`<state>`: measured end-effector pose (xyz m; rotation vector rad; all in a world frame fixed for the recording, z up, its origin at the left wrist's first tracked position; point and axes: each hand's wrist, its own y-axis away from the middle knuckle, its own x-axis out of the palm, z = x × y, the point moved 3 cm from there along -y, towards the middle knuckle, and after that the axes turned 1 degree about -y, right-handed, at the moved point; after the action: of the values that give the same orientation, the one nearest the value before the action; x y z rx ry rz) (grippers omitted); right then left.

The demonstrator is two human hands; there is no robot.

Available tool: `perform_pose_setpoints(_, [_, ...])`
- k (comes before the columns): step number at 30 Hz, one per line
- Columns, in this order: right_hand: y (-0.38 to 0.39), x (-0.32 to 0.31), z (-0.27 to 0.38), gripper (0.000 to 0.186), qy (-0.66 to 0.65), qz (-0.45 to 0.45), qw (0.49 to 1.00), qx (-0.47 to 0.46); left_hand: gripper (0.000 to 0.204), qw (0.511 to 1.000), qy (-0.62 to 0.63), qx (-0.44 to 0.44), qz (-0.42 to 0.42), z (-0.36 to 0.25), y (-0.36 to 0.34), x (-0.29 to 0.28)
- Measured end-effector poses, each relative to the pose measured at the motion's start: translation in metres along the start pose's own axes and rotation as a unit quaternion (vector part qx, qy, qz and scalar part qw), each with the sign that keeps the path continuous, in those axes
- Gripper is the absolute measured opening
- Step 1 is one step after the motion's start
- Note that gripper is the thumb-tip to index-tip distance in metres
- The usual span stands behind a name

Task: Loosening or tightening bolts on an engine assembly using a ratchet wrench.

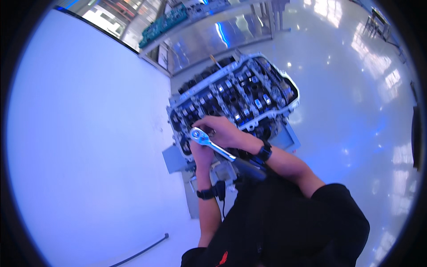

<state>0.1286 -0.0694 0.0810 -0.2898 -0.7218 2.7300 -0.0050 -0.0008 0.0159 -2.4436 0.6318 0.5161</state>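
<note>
A silver ratchet wrench (212,144) lies at an angle across my two hands at the near left of an engine cylinder head (233,95) with rows of exposed cam lobes. My left hand (202,153) is closed beneath the ratchet's round head, gripping it. My right hand (221,130) arches over from the right, fingers curled down beside the ratchet head; what its fingertips hold is hidden. The ratchet's handle points down to the right, toward my body.
A steel bench (262,22) with a teal component (162,24) stands beyond the engine. A white panel (89,133) fills the left side. Glossy floor (342,111) lies to the right, with a dark stool-like frame (373,24) at the far right.
</note>
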Motion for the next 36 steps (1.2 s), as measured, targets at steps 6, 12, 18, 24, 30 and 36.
perform_pose_setpoints(6, [0.005,0.0,-0.003,0.024,-0.025,-0.003,0.996,0.084,0.032,0.999,-0.023,0.006,0.036,-0.012,0.009,-0.007])
perform_pose_setpoints(12, [-0.015,0.013,-0.007,0.025,-0.004,0.02,0.999,0.028,0.039,0.995,0.045,-0.056,0.062,0.011,0.009,-0.006])
perform_pose_setpoints(18, [-0.009,0.036,0.013,0.036,0.128,0.072,0.989,0.011,0.034,0.99,0.097,-0.095,0.025,0.034,0.006,-0.011])
perform_pose_setpoints(24, [-0.002,0.03,0.005,0.028,0.149,0.031,0.978,-0.143,0.037,0.996,-0.056,0.062,-0.002,0.012,0.004,-0.009])
perform_pose_setpoints(30, [-0.006,0.007,-0.005,0.031,0.05,0.036,0.991,-0.118,0.027,0.998,0.054,-0.001,-0.018,0.024,0.011,-0.002])
perform_pose_setpoints(36, [-0.003,-0.001,0.0,0.029,0.011,-0.011,0.998,0.065,0.021,1.0,-0.019,-0.014,0.014,-0.005,0.007,-0.002])
